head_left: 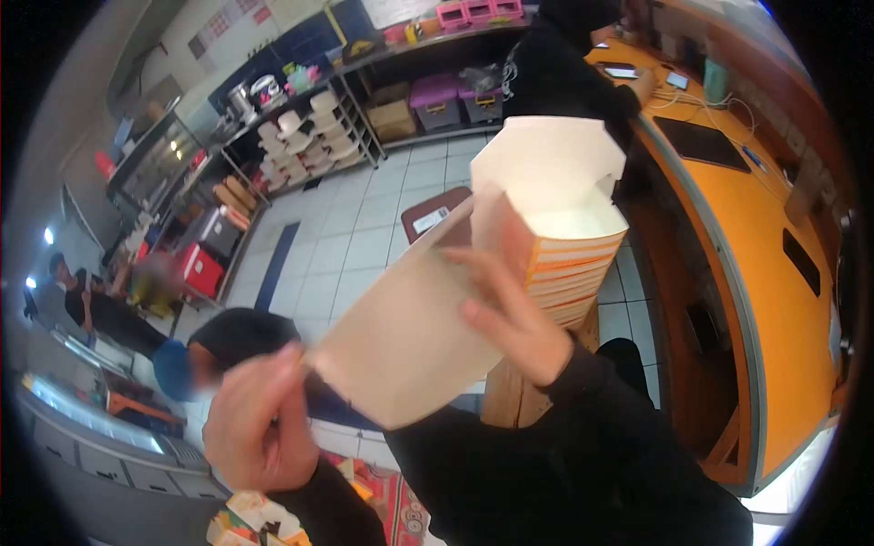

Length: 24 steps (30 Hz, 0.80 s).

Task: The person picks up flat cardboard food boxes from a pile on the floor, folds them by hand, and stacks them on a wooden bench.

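A pale paperboard food box [405, 350], its plain side facing me, is tilted between my hands and slightly blurred. My left hand [259, 423] has its fingertips pinched together at the box's left corner. My right hand [519, 323] grips the opposite side, fingers bent over the board. Just beyond the right hand stands a tall stack of nested paper food boxes [569, 273] with orange and white stripes; the top one is open, its white inside showing. The stack rests on a wooden support [514, 396], partly hidden by my arm.
An orange counter [792, 364] runs along the right, with a black tablet [701, 144], phones and cables. A person in black [569, 82] leans there. A brown stool [428, 217] stands ahead. Lower left are folded colourful cartons [259, 519] and a person in a blue cap [173, 371].
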Available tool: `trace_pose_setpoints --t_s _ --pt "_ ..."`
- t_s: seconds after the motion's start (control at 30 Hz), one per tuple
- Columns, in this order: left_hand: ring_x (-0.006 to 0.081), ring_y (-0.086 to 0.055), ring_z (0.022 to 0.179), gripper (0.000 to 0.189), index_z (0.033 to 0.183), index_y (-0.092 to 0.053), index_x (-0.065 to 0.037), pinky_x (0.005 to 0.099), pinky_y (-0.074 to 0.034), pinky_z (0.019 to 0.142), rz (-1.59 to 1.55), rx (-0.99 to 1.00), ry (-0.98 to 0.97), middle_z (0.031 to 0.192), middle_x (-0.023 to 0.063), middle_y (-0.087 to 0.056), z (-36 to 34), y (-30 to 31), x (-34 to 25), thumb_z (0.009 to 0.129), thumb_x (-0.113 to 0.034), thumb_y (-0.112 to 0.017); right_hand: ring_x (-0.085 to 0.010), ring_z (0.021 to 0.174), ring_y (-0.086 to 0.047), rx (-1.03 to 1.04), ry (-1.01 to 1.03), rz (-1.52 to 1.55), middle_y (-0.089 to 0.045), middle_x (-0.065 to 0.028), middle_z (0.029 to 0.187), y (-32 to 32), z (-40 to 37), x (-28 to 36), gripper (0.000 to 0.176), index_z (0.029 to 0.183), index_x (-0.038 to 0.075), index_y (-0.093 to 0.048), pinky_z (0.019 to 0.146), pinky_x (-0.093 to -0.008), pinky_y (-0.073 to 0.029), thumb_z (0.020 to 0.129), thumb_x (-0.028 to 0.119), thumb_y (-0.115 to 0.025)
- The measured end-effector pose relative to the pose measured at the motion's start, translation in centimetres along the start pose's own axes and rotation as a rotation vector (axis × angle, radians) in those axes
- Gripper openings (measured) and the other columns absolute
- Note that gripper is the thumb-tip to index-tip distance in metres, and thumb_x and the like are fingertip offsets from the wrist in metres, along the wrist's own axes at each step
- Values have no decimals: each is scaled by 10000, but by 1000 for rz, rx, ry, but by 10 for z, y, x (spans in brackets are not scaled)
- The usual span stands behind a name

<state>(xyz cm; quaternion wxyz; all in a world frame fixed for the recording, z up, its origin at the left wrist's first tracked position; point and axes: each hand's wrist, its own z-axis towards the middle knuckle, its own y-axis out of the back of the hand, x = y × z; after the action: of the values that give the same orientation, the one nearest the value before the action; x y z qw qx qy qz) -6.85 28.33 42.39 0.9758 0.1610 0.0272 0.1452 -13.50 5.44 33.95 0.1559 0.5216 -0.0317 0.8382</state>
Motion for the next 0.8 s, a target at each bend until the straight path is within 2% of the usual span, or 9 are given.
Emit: trace_pose_setpoints --t_s 0.1,0.17,0.2,0.27,0.4,0.47,0.6,0.77,0.8 --pt "238 -671 691 241 887 -696 1 305 -531 648 -151 -46 -147 813 133 -705 49 -63 -16 676 118 -693 -160 1043 -489 -151 -141 156 -508 -127 1138 59 2 15 403 1298 58 -394 895 -290 -404 970 284 -457" --pt "232 -666 699 248 918 -709 -29 305 -515 645 -224 -51 -192 825 105 -703 77 -104 -26 705 98 -689 -126 987 -480 -322 -6 -117 -511 -104 1073 97 6 7 371 1272 60 -410 852 -264 -407 976 281 -435" --pt "239 -653 769 226 970 -686 -33 314 -503 697 -293 -60 -226 890 99 -692 97 -140 -33 752 27 -689 -120 967 -486 -358 -29 175 -520 -81 1056 130 16 8 347 1240 58 -440 849 -248 -401 973 280 -438" --pt "256 -604 857 266 1055 -625 -31 329 -464 792 -342 -157 -155 972 120 -643 103 -180 -27 805 -105 -677 -131 972 -506 -525 0 65 -534 -81 1081 183 33 -27 348 1205 19 -467 860 -247 -405 967 271 -439" --pt "174 -543 826 204 1036 -535 1 309 -439 801 -732 -273 600 896 62 -579 38 -260 -2 906 -154 -559 -164 984 -502 -596 -127 -18 -544 -106 1055 258 56 -87 384 1185 -23 -485 894 -268 -392 938 271 -472" --pt "108 -492 769 199 977 -505 -63 256 -446 670 -757 -127 911 867 13 -526 -15 -306 17 920 -249 -545 -175 1006 -505 -559 -150 -21 -549 -124 1065 277 68 -129 392 1185 -34 -485 908 -278 -389 931 266 -476" --pt "155 -560 885 343 1112 -532 -58 278 -469 695 -1031 129 1202 996 64 -585 -61 -333 12 950 -358 -492 -211 1051 -520 -509 -229 -122 -560 -168 1101 280 86 -158 400 1175 -62 -490 935 -306 -388 922 248 -476" --pt "185 -583 1013 445 1263 -513 -37 289 -462 805 -936 261 1026 1156 101 -599 -86 -355 23 973 -368 -447 -289 1065 -561 -439 -270 2 -589 -213 1127 289 95 -180 379 1118 -58 -555 922 -347 -416 924 241 -429" --pt "183 -584 1012 449 1268 -512 -37 290 -462 805 -908 274 999 1155 100 -600 -88 -356 23 974 -369 -444 -321 1060 -568 -384 -220 -318 -597 -228 1120 291 93 -182 366 1107 -45 -572 914 -367 -426 924 231 -415"
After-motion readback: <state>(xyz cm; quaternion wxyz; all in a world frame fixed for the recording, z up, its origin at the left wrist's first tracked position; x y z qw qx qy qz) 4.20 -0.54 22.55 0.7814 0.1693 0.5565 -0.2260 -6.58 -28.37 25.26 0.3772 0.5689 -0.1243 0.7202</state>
